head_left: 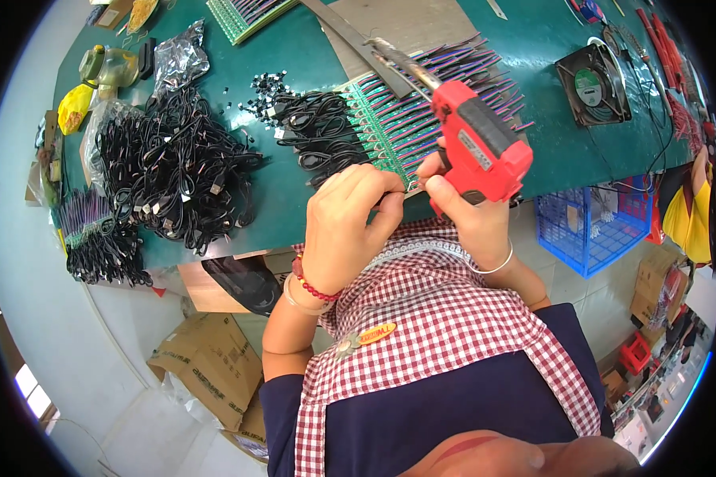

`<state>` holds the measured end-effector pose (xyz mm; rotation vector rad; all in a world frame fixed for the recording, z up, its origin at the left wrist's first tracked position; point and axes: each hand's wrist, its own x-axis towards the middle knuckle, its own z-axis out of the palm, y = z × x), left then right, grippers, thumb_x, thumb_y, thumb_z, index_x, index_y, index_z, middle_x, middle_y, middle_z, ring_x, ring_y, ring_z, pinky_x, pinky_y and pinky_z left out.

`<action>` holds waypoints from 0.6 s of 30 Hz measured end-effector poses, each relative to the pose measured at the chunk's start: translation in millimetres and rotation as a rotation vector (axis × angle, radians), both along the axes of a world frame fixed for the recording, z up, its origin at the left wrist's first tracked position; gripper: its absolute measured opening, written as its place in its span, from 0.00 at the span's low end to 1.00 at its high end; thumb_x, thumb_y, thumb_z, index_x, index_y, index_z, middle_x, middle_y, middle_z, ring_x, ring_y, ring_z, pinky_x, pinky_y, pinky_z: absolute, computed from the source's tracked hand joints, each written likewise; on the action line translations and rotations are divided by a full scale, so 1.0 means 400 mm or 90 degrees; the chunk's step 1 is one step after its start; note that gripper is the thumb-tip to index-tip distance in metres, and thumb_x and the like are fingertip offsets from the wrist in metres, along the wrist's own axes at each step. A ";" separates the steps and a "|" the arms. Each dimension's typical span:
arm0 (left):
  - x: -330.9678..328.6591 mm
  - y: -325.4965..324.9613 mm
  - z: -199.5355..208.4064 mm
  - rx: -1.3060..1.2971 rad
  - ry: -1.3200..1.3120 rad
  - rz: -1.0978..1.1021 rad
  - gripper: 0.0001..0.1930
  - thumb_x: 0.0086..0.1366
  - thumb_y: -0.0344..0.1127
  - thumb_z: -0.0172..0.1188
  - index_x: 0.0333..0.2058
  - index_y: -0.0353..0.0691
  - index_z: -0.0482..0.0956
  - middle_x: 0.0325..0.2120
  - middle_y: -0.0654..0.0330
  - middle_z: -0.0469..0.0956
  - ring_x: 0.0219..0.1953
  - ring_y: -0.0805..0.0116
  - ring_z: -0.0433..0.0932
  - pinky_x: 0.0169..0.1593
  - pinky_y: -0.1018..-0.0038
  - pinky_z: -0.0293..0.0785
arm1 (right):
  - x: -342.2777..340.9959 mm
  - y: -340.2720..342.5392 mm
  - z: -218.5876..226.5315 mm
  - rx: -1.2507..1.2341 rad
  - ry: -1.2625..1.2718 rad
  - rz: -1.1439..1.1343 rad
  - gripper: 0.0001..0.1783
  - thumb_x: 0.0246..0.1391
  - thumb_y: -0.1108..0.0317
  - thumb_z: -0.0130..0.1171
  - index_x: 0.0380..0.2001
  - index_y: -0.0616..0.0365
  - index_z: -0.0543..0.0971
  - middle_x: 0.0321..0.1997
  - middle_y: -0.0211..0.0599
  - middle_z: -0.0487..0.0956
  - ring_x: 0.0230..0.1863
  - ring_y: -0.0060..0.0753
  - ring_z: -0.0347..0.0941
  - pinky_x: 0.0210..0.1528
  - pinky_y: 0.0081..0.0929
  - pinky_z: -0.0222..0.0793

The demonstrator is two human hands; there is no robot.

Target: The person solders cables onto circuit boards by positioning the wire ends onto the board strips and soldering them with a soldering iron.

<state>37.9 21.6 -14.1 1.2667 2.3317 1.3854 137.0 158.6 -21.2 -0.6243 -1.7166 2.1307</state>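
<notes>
My right hand (471, 219) is wrapped round the grip of a red and black soldering gun (485, 147). The gun's metal tube slants up and to the left, above the table. At the near edge of a green circuit board panel (371, 119), my left hand (346, 215) is closed in a pinch; whatever it pinches is hidden. Rows of pink, blue and black wires (473, 87) stick out from the panel's right side. A flat metal bar (338, 28) lies across the panel's far part. Black coiled USB cables (326, 131) sit along its left side.
A big heap of black cables (175, 159) covers the left of the green table (274, 48). Small black connectors (266, 91) are scattered beside it. On the right stand a black fan (593, 87) and, below the table edge, a blue crate (585, 226). Cardboard boxes (207, 366) rest on the floor.
</notes>
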 end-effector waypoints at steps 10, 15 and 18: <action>0.001 0.017 0.010 -0.030 0.128 -0.012 0.07 0.47 0.21 0.61 0.26 0.37 0.74 0.22 0.59 0.73 0.25 0.61 0.73 0.29 0.71 0.68 | -0.002 -0.008 -0.003 -0.083 -0.013 0.025 0.25 0.49 0.79 0.57 0.51 0.63 0.64 0.32 0.34 0.74 0.34 0.25 0.71 0.38 0.24 0.69; -0.009 0.007 -0.006 0.004 -0.044 -0.035 0.07 0.47 0.24 0.61 0.27 0.39 0.74 0.23 0.61 0.71 0.27 0.62 0.72 0.30 0.70 0.67 | -0.009 0.013 -0.007 -0.265 0.028 0.067 0.25 0.48 0.77 0.59 0.50 0.62 0.65 0.30 0.35 0.73 0.32 0.27 0.71 0.37 0.26 0.69; -0.019 0.005 -0.010 -0.008 -0.008 -0.048 0.07 0.48 0.25 0.62 0.27 0.39 0.74 0.24 0.60 0.71 0.27 0.61 0.72 0.31 0.69 0.68 | -0.008 0.019 -0.017 -0.310 0.011 0.075 0.25 0.47 0.75 0.60 0.49 0.62 0.65 0.30 0.36 0.73 0.32 0.28 0.71 0.38 0.26 0.69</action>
